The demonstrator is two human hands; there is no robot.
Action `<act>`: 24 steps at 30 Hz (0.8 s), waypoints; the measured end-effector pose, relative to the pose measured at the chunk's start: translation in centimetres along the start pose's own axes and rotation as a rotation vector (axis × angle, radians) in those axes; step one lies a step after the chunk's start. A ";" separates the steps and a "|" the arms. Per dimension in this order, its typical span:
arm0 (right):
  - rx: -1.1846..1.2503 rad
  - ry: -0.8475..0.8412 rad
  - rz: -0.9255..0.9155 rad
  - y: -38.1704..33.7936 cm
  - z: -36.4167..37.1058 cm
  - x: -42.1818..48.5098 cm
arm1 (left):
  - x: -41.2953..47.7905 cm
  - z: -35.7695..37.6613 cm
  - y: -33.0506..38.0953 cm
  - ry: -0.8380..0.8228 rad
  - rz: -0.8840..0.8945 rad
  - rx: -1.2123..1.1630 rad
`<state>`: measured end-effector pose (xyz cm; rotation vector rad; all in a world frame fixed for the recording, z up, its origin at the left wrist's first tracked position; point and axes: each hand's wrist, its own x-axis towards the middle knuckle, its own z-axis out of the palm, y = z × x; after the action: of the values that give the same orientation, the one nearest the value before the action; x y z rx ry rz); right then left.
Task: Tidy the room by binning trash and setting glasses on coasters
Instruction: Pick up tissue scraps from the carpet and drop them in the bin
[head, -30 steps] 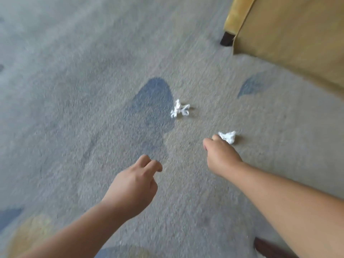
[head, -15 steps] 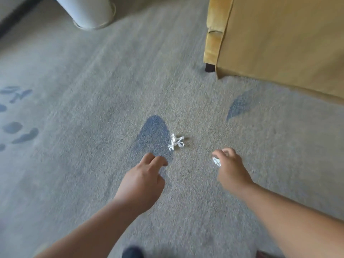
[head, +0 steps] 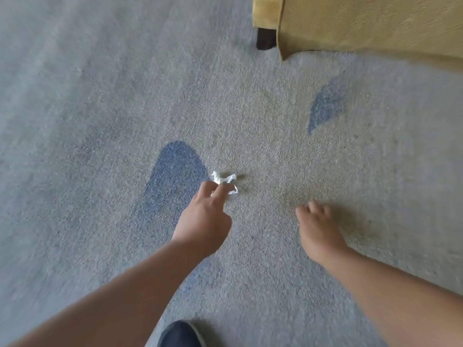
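Paper scrap (head: pixel 224 180) on carpet (head: pixel 100 108): left hand (head: pixel 204 221) pinches it for binning; right hand (head: pixel 318 231) fingers curled, contents unseen.

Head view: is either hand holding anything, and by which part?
The left hand appears to pinch the crumpled paper scrap by its near edge, low at the carpet. The right hand is curled; its contents cannot be told.

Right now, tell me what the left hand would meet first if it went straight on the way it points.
The crumpled white paper scrap on the carpet; the left hand's fingertips seem to reach it, contact unclear.
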<state>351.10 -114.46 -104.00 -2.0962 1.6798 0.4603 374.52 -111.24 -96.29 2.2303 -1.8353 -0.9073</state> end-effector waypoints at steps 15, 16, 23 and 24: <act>0.340 0.236 -0.159 -2.4 -7.5 0.6 | 7.8 5.2 -1.6 -0.213 -0.053 0.272; 0.338 0.235 -0.161 -2.6 -7.7 0.6 | 8.0 5.6 -1.7 -0.194 -0.061 0.256; 0.304 0.218 -0.195 -5.3 -10.7 -1.0 | 3.9 0.4 -1.5 -0.105 -0.181 0.040; 0.312 0.204 -0.194 -6.2 -11.8 -1.8 | 2.3 -1.5 -1.4 -0.081 -0.201 0.002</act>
<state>356.73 -117.75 -92.29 -2.0954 1.5175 -0.0751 376.73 -113.40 -96.57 2.4482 -1.6652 -1.0430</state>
